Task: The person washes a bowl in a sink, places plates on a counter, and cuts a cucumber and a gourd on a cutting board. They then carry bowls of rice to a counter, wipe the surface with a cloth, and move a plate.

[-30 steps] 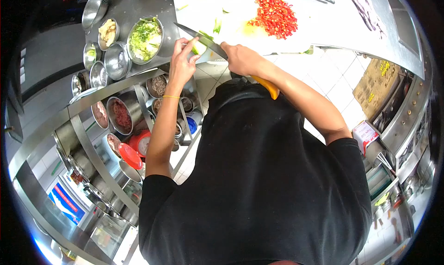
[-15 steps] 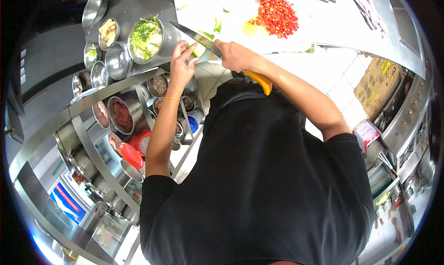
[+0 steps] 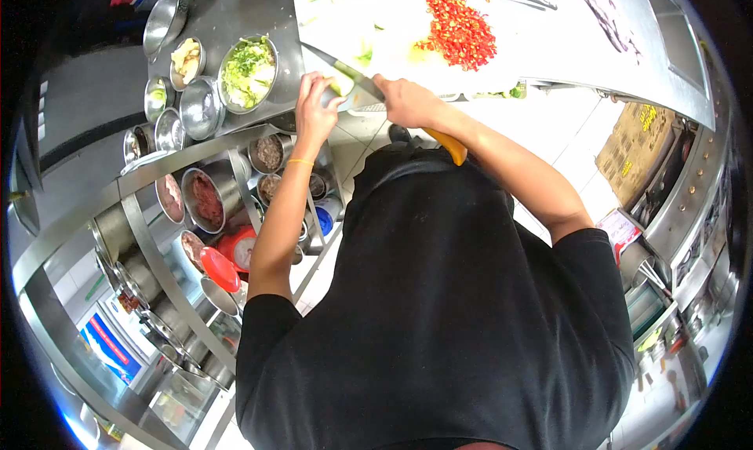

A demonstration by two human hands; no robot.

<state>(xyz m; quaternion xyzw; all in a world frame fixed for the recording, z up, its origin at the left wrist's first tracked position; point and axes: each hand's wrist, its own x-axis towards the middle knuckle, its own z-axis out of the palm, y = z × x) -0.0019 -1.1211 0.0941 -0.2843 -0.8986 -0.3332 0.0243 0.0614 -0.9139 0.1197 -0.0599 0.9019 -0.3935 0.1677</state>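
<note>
My right hand (image 3: 409,102) is wrapped around a long knife (image 3: 345,69), whose yellow-orange handle (image 3: 449,145) sticks out behind the wrist. Its blade points up and left, crossing over a pale green vegetable chunk (image 3: 340,84). That chunk is pinched between the fingers and thumb of my left hand (image 3: 317,105), close to the near edge of a white cutting board (image 3: 384,54). Beyond the blade, a few green scraps (image 3: 365,56) lie on the board. A heap of chopped red chilies (image 3: 463,34) sits further right on it.
Left of the board stand a steel bowl of chopped greens (image 3: 249,73), a bowl of yellowish pieces (image 3: 187,61) and a steel bowl (image 3: 201,109). Below them, a metal rack (image 3: 157,167) holds pots of meat (image 3: 205,199). Purple strips (image 3: 608,14) lie at far right.
The view has shifted slightly. My left hand and the chunk have moved a little to the right, and the knife stays across the chunk.
</note>
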